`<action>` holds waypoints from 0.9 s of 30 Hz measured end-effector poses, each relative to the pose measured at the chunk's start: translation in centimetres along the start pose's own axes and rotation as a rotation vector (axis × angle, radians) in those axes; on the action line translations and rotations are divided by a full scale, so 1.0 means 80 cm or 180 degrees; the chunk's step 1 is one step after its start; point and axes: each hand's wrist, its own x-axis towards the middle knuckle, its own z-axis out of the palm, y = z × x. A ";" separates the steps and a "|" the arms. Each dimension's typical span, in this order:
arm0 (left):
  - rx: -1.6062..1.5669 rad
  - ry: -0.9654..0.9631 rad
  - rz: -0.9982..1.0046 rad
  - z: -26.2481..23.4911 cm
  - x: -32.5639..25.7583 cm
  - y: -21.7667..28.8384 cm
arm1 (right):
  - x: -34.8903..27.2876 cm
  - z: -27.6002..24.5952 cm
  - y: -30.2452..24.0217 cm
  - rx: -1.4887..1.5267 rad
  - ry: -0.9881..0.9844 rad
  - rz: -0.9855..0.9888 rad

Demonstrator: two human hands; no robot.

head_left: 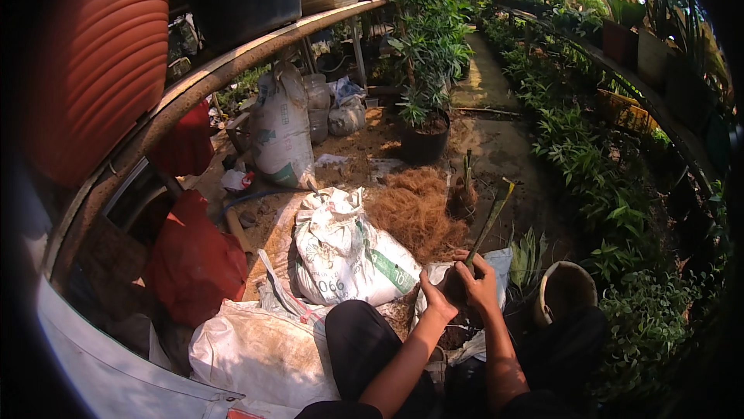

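Observation:
Between my two hands is a plant cutting with a thick green stem point(492, 220), its yellowish cut top leaning up and to the right. My right hand point(481, 282) is closed round the stem's base, where a dark root end shows. From the left, my left hand point(438, 300) is cupped against that dark end, thumb up; its fingertips are partly hidden. Just below both hands lies an open white sack point(500, 264) with dark soil point(456, 337) in it. Brown coconut fibre point(418, 213) lies in a loose heap beyond my hands.
A tied white sack point(341, 252) stands left of my hands, and another white sack point(260, 353) lies by my knee. An empty pot point(567, 293) is at right, near cut leaves point(528, 256). Farther off are a potted plant point(425, 140) and a second stemmed cutting point(465, 186).

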 end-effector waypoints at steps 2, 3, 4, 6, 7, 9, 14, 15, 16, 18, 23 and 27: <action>0.0136 -0.0021 -0.0236 -0.003 0.004 -0.003 | 0.002 -0.011 0.014 -0.0184 0.0054 -0.0662; 0.0159 -0.0016 -0.0330 0.001 0.002 -0.010 | 0.000 -0.018 0.039 -0.0005 -0.0104 -0.0518; 0.0130 -0.0106 -0.0379 -0.003 0.005 -0.012 | -0.004 -0.014 0.041 0.0363 -0.0204 -0.0284; 0.0096 -0.0150 -0.0305 -0.012 0.011 -0.011 | -0.013 -0.003 0.044 0.1092 -0.0403 0.0188; 0.0095 -0.0099 -0.0181 -0.017 0.013 -0.006 | -0.014 0.005 0.037 0.1408 -0.0706 0.0327; 0.0160 0.0029 -0.0080 -0.018 0.010 0.004 | -0.022 0.011 0.020 0.1048 -0.0533 0.0702; 0.0399 0.0507 0.0027 -0.001 -0.008 0.002 | -0.022 0.021 0.011 0.0506 0.0032 0.1005; 0.0378 0.0456 0.0058 -0.005 -0.005 -0.001 | -0.021 0.021 0.011 0.0369 0.0054 0.1017; 0.0355 0.0407 0.0080 -0.003 -0.006 -0.003 | -0.021 0.019 0.012 0.0228 0.0082 0.1034; 0.0092 0.0285 0.0226 0.003 -0.008 -0.008 | -0.015 0.018 0.018 0.0345 0.0320 0.1093; -0.0140 0.0177 0.0414 0.025 -0.017 -0.014 | -0.004 -0.002 -0.010 0.0273 0.0228 0.0828; -0.0278 -0.0073 0.0043 0.001 -0.002 -0.012 | -0.004 -0.007 0.038 0.0510 -0.0147 0.0284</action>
